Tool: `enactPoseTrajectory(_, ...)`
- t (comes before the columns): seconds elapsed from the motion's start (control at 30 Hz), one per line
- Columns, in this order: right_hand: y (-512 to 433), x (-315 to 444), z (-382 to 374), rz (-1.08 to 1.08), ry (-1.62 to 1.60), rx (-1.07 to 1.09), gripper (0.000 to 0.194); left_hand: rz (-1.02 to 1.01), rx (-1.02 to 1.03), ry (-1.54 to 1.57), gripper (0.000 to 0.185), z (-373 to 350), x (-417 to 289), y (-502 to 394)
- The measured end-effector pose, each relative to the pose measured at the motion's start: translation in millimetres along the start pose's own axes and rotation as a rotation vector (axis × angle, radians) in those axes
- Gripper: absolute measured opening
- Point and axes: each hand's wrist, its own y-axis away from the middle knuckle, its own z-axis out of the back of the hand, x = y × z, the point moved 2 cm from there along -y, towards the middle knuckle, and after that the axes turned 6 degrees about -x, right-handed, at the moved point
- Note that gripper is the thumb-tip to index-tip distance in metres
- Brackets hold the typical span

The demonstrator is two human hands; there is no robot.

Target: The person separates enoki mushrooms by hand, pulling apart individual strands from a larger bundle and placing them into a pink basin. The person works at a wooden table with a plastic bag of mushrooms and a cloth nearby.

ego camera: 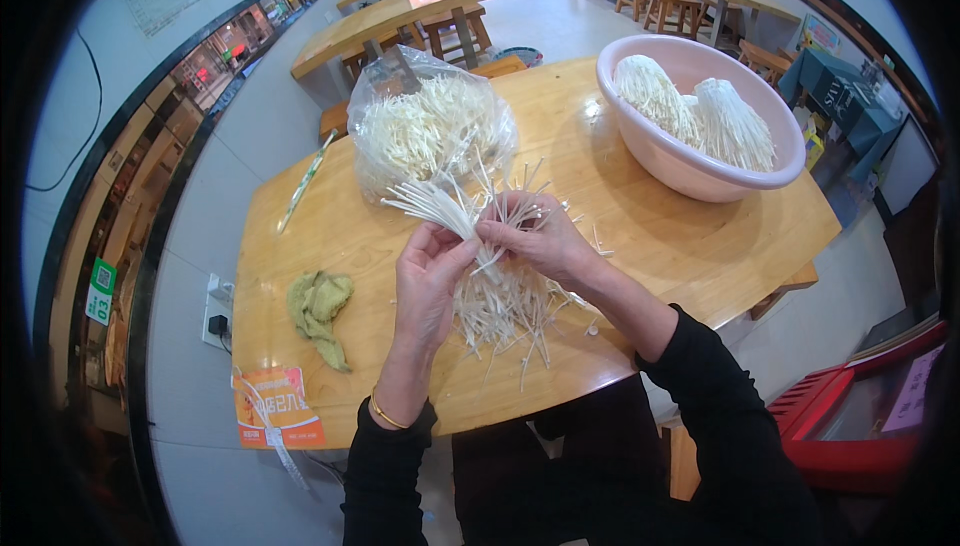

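Note:
A bundle of enoki mushrooms (442,208) fans out between my two hands above the wooden table. My left hand (431,276) grips its stems, thumb on top. My right hand (536,234) pinches more stems close beside the left thumb, with thin caps sticking out past its fingers. Below both hands lies a loose heap of enoki strands (506,313). Just beyond them stands a clear plastic bag (360,148) full of separated enoki. At the far right, a pale pink basin (675,171) holds several whole enoki clumps (731,122).
On the wooden table (300,238) at left are a crumpled green cloth (321,309), a slim wrapped stick (306,182) and an orange printed sheet (289,415). A wall with a power socket (217,309) borders that side. Red equipment (840,426) stands at lower right.

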Motion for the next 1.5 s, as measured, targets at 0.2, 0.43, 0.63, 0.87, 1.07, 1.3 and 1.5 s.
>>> enactPoseTrajectory(0.2,-2,5,12,-0.023,-0.121,0.029,0.016,-0.070,-0.157,-0.060,0.037,13,-2,-3)
enactPoseTrajectory(0.43,-3,16,15,-0.038,-0.043,0.005,0.020,-0.044,-0.099,-0.072,0.029,9,-6,-3)
enactPoseTrajectory(0.63,4,10,4,-0.058,0.004,0.009,0.017,-0.049,0.038,-0.119,0.032,2,3,0)
enactPoseTrajectory(0.87,2,6,6,-0.037,-0.015,0.021,0.014,-0.008,-0.018,-0.032,0.033,3,3,-1)
enactPoseTrajectory(1.07,2,4,3,-0.038,-0.048,0.064,0.015,0.010,-0.041,0.032,0.030,4,3,-1)
enactPoseTrajectory(1.3,1,18,13,-0.039,-0.371,0.121,0.012,-0.058,-0.258,0.118,0.023,23,-7,-8)
enactPoseTrajectory(1.5,2,21,12,-0.091,-0.095,0.094,0.018,0.031,-0.077,-0.022,0.029,9,-3,-1)
